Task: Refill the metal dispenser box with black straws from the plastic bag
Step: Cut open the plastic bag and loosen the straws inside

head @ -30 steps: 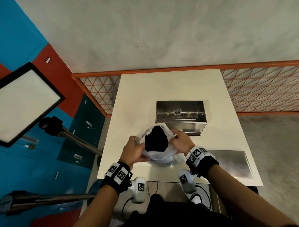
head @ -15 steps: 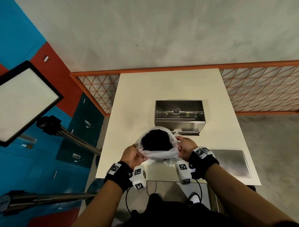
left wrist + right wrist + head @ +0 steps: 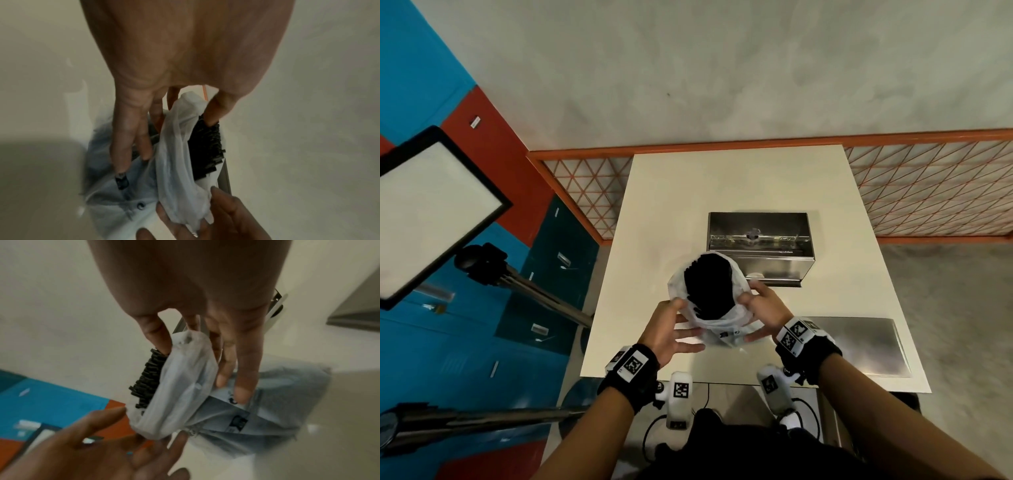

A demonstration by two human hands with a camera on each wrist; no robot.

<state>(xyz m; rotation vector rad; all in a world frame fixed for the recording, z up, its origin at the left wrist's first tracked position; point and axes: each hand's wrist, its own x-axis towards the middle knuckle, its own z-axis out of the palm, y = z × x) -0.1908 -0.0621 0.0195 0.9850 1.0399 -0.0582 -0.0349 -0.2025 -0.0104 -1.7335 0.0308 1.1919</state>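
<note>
A white plastic bag stands on the cream table, in front of the open metal dispenser box. Its rim is rolled down, and the ends of a thick bundle of black straws show. My left hand is at the bag's left side with fingers spread and straight and its thumb at the rim. In the left wrist view its thumb touches the straws. My right hand holds the bag's right side. There the thumb is by the straws and the fingers lie down the outside of the bag.
A flat metal lid lies on the table's near right corner. A light panel on a tripod stands to the left of the table. An orange mesh fence runs behind it. Cables hang below the near edge.
The bag's rim has been pushed further down, so more of the straw bundle shows. My left hand has let go of the rim and spread its fingers. Both hands sit slightly higher.
</note>
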